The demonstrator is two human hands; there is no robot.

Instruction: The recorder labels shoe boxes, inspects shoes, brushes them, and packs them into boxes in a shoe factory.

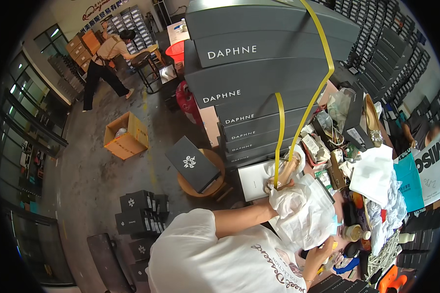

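Observation:
Crumpled white tissue paper spreads in front of me, between my two hands. My left hand is closed on its upper edge, and folds of the paper hide part of the fingers. Just beyond that hand lies a beige shoe, partly wrapped in white paper. Beside it is a white open box part. At the lower edge of the tissue, my right hand has its fingers curled together; what they hold, if anything, is hidden.
Tall stacked grey shoeboxes rise ahead, with a loose yellow strap hanging down them. A shoebox rests on a round stool at left. Clutter, glue jars and paper crowd the right. Another person bends at far left.

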